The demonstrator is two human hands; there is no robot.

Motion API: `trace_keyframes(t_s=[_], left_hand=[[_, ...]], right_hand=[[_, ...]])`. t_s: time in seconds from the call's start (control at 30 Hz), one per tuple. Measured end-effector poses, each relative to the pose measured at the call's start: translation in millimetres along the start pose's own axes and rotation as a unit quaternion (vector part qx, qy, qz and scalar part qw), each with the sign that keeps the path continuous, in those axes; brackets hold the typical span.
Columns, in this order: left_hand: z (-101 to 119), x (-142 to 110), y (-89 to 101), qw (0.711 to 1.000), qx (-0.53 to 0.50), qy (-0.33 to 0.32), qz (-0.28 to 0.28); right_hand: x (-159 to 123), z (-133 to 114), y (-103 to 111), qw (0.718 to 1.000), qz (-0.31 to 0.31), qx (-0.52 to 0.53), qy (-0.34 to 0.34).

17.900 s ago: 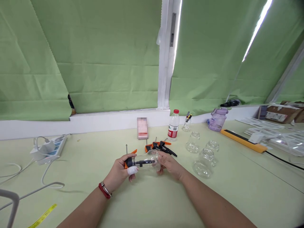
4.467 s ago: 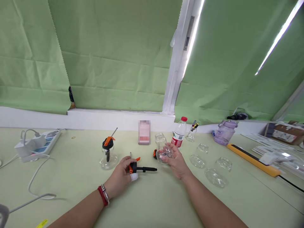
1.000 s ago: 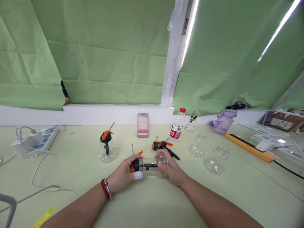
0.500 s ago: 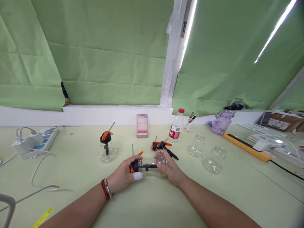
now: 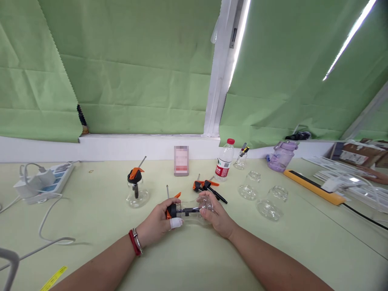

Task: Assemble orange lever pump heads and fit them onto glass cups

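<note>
A clear glass bottle [image 5: 194, 218] lies on its side between my hands, its neck pointing left. My left hand [image 5: 162, 217], a white wrap on its thumb, is closed around the bottle's black-and-orange spout cap [image 5: 172, 211]. From that cap a thin metal spout sticks up, and a black tube runs inside the glass. My right hand [image 5: 216, 216] is wrapped around the bottle's wide base. Just behind it lie loose black-and-orange spout caps [image 5: 209, 186] with black tubes. A capped glass bottle [image 5: 138, 196] stands upright to the left.
Two uncapped glass bottles [image 5: 250, 188] stand at right. Farther back are a red-capped plastic bottle [image 5: 223, 161], a small glass holding screwdrivers [image 5: 241, 159], a phone [image 5: 181, 161] and a purple jug [image 5: 282, 157]. Power strips [image 5: 315, 188] [image 5: 62, 178] with cables flank the table. Another person's arm [image 5: 374, 174] shows far right.
Another person's arm has come into view at the right edge. The view has shifted very slightly; both my hands keep the same hold on the bottle.
</note>
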State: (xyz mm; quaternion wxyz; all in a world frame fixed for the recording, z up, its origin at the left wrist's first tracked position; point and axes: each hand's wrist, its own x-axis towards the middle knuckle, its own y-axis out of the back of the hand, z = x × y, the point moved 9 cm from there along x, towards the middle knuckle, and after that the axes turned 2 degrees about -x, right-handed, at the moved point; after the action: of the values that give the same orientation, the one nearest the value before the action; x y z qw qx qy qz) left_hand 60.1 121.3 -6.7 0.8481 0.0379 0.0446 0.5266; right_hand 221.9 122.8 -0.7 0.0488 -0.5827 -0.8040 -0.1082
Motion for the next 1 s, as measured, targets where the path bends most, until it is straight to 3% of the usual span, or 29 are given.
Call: trace_keyframes(t_s=[0.7, 1.0], left_hand=[[2.4, -2.0, -3.6, 0.999, 0.022, -0.023, -0.021], [4.8, -3.4, -4.6, 0.998, 0.039, -0.032, -0.022]], right_hand=[[-0.7, -2.9, -0.1, 0.999, 0.002, -0.033, 0.019], [-2.9, 5.2, -1.9, 0.997, 0.020, 0.038, -0.058]])
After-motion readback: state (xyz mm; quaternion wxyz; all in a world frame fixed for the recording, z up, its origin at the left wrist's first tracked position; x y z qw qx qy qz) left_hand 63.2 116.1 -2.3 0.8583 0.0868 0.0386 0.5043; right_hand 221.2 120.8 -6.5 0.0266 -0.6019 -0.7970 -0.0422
